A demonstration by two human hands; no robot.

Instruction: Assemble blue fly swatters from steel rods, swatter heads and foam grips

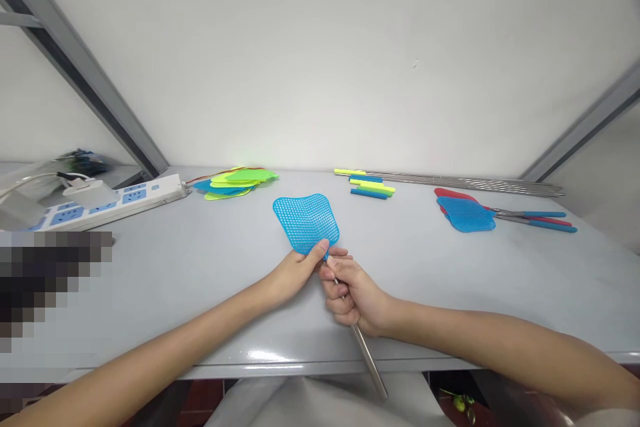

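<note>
My left hand (pixel 300 267) pinches a blue fly swatter head (pixel 305 220) near its neck, the thumb on top of the mesh. Close against it, my right hand (pixel 353 293) is closed around a thin metal rod (pixel 369 360) that slants down toward me past the table's front edge. The rod's upper end meets the neck of the head between my two hands. Fingers partly hide that joint, so how far the rod sits in it cannot be seen. No coloured sleeve shows on the rod's lower end.
Loose yellow-green and blue swatter heads (pixel 235 180) lie back left, beside a white power strip (pixel 125 197). Coloured handle sleeves (pixel 373 188) and long metal rods (pixel 475 183) lie along the wall. Swatters with blue and red heads (pixel 467 213) and handles rest at right. A pixelated patch covers the left edge.
</note>
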